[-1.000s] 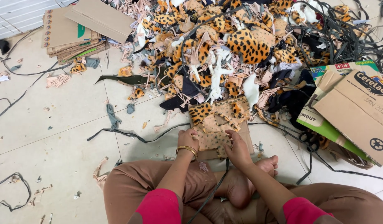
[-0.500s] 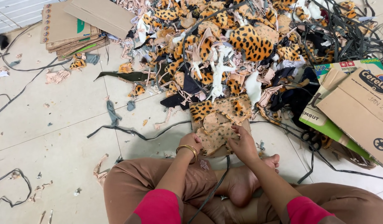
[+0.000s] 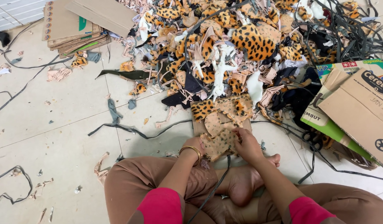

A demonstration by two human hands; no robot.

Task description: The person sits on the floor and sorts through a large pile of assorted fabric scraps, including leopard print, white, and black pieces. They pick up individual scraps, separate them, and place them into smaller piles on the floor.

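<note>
We sat cross-legged on the tiled floor, and both our hands gripped a tan spotted fabric piece just in front of our bare foot. Our left hand, with a gold bangle at the wrist, was closed on the piece's near left edge, and our right hand pinched its near right edge between thumb and fingers. The piece lay roughly flat, its long axis running away from us toward the scrap heap, the far end resting on a small stack of similar leopard-print pieces. Beyond that stack a big heap of leopard-print, cream and black scraps spread toward the far edge of the floor. Flattened cardboard sheets lay at the far left corner, and a cardboard box with a green-sided one under it sat at the right edge. Dark fabric strips trailed across the tiles to our left, and one dark strip ran down over our brown trousers. Our sleeves were bright pink.
</note>
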